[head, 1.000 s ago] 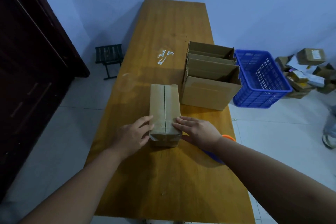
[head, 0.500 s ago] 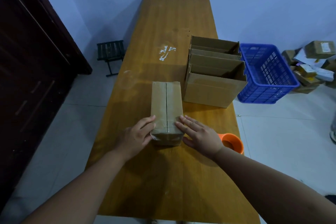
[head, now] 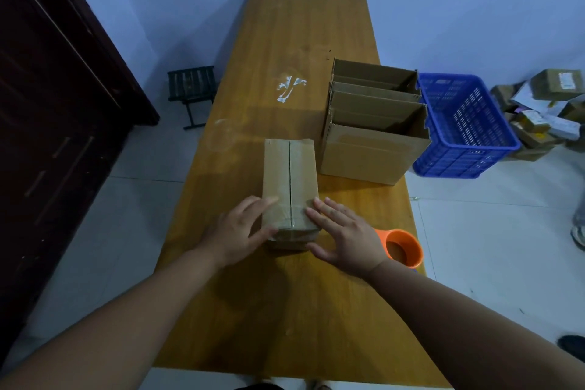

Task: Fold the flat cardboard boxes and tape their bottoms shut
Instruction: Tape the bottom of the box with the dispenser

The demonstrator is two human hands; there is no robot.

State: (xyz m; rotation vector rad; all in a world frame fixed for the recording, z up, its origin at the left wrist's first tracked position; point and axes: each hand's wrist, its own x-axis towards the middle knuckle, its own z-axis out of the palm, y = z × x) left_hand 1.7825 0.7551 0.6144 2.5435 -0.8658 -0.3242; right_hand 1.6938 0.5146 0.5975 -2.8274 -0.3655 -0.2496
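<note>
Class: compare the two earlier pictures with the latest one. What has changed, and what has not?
The right hand slid left along the box's near end, uncovering the orange tape roll it had hidden. Nothing was grasped or released. The left hand stays pressed on the small box; the open boxes and blue basket are unmoved.

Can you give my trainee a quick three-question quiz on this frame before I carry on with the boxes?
1. True or false: both hands are lifting the taped box clear of the table.
2. Where does the orange tape roll sit? A) inside the blue basket; B) on the table by the right hand; C) on top of the open boxes.
3. Which hand's fingers rest on the box's left flap?

Key:
1. False; the box sits on the table, hands pressed flat on it.
2. B.
3. The left hand.
</note>
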